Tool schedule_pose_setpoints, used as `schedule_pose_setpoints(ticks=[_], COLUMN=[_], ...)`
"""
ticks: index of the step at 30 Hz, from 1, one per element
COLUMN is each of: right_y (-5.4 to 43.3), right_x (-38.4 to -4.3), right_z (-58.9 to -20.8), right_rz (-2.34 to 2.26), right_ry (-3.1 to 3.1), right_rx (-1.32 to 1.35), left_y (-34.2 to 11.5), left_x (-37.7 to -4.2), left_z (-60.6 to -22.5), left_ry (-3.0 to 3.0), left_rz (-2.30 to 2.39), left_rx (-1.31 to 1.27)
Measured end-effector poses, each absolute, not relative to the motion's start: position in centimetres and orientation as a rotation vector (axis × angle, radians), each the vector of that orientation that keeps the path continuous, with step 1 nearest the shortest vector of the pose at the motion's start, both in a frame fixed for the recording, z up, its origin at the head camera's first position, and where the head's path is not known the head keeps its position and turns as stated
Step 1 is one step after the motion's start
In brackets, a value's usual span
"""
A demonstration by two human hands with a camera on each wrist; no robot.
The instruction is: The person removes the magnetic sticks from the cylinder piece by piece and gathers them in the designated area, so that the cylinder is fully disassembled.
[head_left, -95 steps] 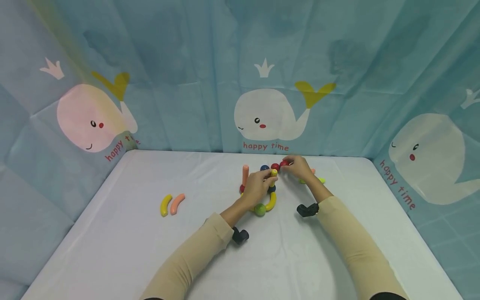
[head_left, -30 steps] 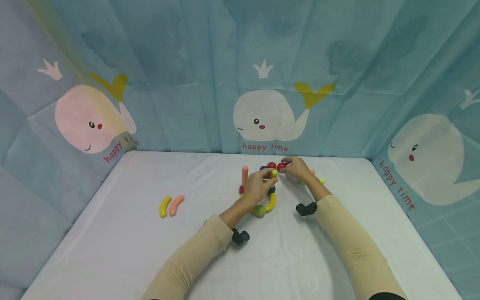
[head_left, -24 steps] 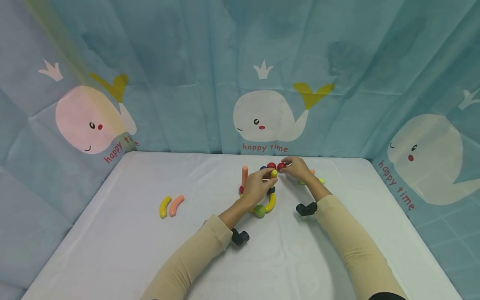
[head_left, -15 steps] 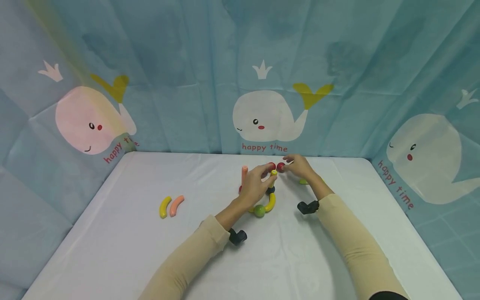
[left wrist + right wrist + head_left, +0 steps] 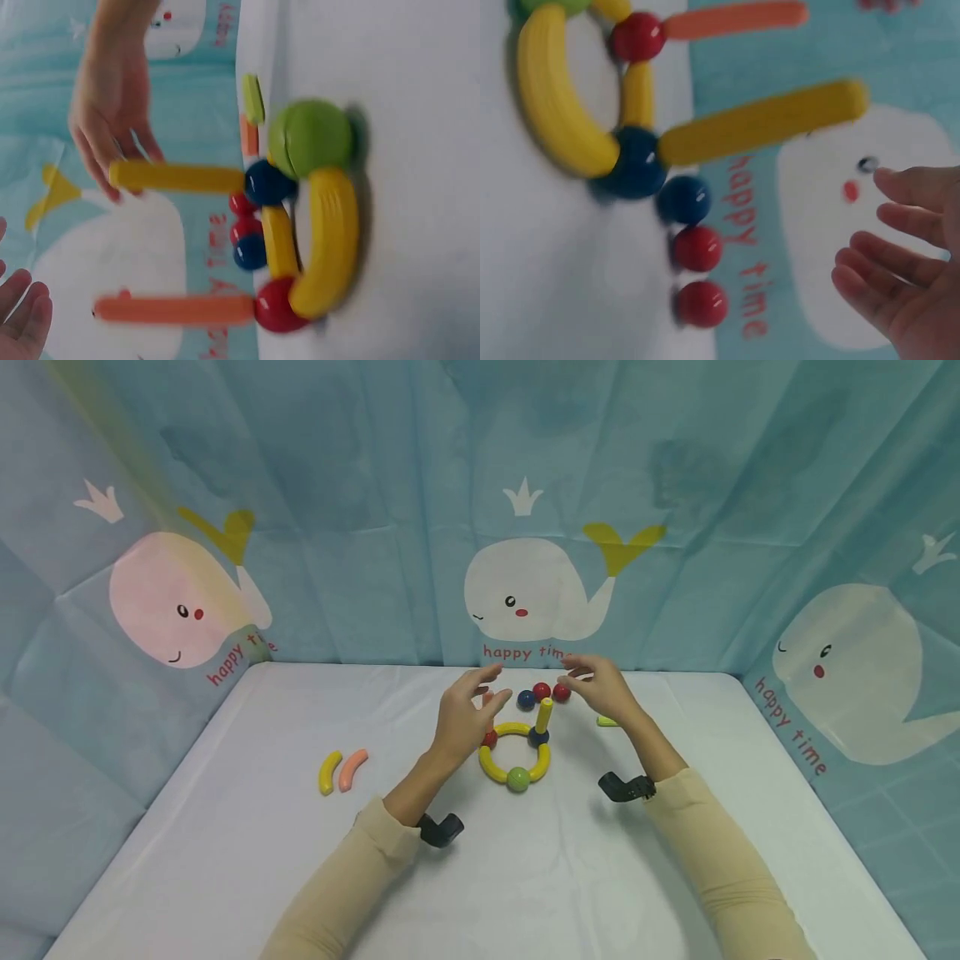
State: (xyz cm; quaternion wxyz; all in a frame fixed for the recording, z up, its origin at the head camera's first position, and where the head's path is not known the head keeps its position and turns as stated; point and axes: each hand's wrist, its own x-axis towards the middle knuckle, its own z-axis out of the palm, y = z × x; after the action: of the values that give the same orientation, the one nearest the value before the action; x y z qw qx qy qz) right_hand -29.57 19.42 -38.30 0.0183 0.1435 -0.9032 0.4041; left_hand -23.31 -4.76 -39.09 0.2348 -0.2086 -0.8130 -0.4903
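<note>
A ring of yellow curved sticks (image 5: 491, 767) lies on the table, joined by a green ball (image 5: 518, 779), a red ball (image 5: 490, 739) and a dark blue ball (image 5: 538, 737). A straight yellow stick (image 5: 543, 717) stands upright on the blue ball; an orange stick (image 5: 176, 310) rises from the red one, partly covered by my left hand in the head view. My left hand (image 5: 461, 718) hovers left of the ring, fingers apart, holding nothing. My right hand (image 5: 607, 689) is in the air beside the loose red balls (image 5: 562, 692), its fingers relaxed and without contact.
A loose blue ball (image 5: 527, 699) sits in line with the two loose red balls behind the ring. To the left lie a yellow curved stick (image 5: 329, 772) and an orange curved stick (image 5: 352, 770). A lime-green piece (image 5: 607, 722) and an orange piece (image 5: 249, 135) lie at the right.
My left hand has let go of the upright yellow stick and moved left. The right hand has released a red ball and lifted; earlier it drew the red balls slightly left.
</note>
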Motion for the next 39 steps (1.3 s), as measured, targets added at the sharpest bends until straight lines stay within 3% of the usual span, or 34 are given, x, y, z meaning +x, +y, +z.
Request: schedule_pose_setpoints(ticks=[9,16,23,39], right_y=[16.2,13.1,10.8,8.4], right_x=[-26.4,-25.1,-24.7,-25.1], right_z=[-36.4,-37.0,-39.2,-43.2], right_rz=[1.396,1.434,1.434,1.562], right_ry=[-2.534,-2.515,-2.562,-2.692], right_rx=[0.695,0.823,0.794,0.437], left_y=[-7.7,-7.8,-7.6,-6.9], left_x=[-24.2,-24.7,-25.3,-25.6], left_z=[-41.1,-43.0,-44.8,-45.7], left_ry=[-2.504,-2.732,-2.904,-2.961], left_rz=[-1.411,-1.443,-1.493,-1.404], left_rx=[-0.366,-0.239,-0.134,-0.216])
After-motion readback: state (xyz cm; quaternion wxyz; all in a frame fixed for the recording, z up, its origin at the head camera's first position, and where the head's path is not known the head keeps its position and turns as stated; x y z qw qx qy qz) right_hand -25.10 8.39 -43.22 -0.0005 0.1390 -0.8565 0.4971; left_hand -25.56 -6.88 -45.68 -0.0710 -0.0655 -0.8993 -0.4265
